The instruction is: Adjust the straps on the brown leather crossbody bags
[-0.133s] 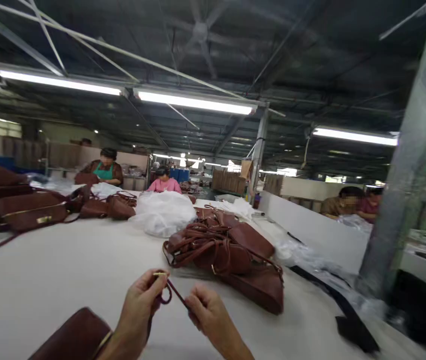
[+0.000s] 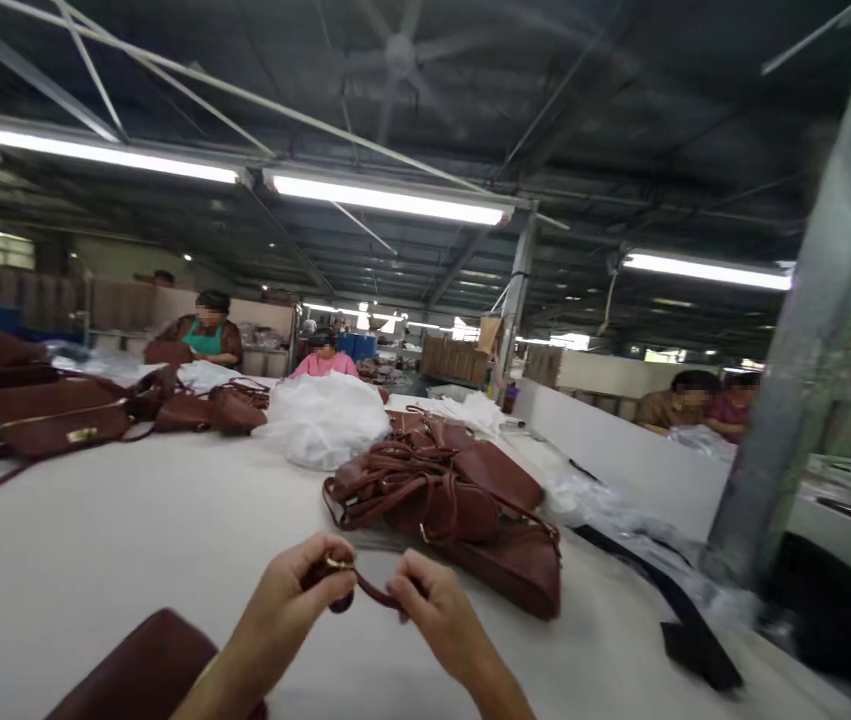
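My left hand (image 2: 303, 590) pinches a small gold-coloured metal buckle (image 2: 336, 564) at the end of a dark red strap (image 2: 374, 592). A short curl of the strap hangs below those fingertips. Closed around the strap a little to the right is my right hand (image 2: 434, 610), so the strap bows slightly between both hands. Under my left forearm lies a dark red handbag (image 2: 147, 668), partly cut off by the lower edge. Beyond my hands rests a pile of brown-red handbags (image 2: 462, 510) with tangled straps.
A white plastic bag (image 2: 324, 420) sits behind the pile on the white table (image 2: 110, 530). More handbags (image 2: 57, 415) lie at the left. On the right are a black strip (image 2: 665, 590), clear plastic, a low white partition (image 2: 620, 450) and a post (image 2: 800, 320). Several people sit farther back.
My right hand has risen and moved slightly right. My left hand has shifted right with the buckle, and the strap between them has turned flatter.
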`<act>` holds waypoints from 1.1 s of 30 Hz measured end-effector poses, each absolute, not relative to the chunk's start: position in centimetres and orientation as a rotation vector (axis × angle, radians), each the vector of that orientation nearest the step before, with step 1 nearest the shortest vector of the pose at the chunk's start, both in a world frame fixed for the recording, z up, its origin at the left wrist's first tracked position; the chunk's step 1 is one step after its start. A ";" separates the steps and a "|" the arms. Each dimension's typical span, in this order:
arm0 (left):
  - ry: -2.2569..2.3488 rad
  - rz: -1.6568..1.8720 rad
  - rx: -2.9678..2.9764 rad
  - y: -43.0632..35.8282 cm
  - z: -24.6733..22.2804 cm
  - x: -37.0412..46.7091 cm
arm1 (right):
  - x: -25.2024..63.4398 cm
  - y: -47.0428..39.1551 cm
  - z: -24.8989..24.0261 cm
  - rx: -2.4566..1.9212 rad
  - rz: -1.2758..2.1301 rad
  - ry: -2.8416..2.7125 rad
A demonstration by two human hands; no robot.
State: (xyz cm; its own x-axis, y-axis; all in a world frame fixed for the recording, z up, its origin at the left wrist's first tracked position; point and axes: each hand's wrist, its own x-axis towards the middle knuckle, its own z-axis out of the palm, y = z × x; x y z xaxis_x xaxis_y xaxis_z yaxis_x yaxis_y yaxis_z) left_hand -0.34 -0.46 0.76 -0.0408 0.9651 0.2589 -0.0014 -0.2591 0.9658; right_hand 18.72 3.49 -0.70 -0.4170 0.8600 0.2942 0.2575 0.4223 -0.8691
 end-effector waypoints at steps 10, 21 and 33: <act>0.944 0.961 1.774 -0.3 0.0 -0.3 | 18.2 0.9 2.9 -0.839 0.789 -2.026; 1.361 0.581 2.089 0.2 -1.1 -1.8 | 20.1 2.5 2.7 -0.917 0.714 -1.850; 1.566 0.668 2.272 -2.4 -11.5 -4.2 | 22.3 6.3 0.4 -0.950 0.806 -1.493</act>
State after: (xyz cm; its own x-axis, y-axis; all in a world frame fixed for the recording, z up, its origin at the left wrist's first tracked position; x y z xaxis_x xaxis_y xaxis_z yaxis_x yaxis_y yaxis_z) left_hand -4.25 -2.37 -11.47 0.2969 0.9330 0.2035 0.7929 -0.3596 0.4920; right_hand 22.30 6.29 0.41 -0.0395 0.8979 0.4385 0.1258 0.4398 -0.8892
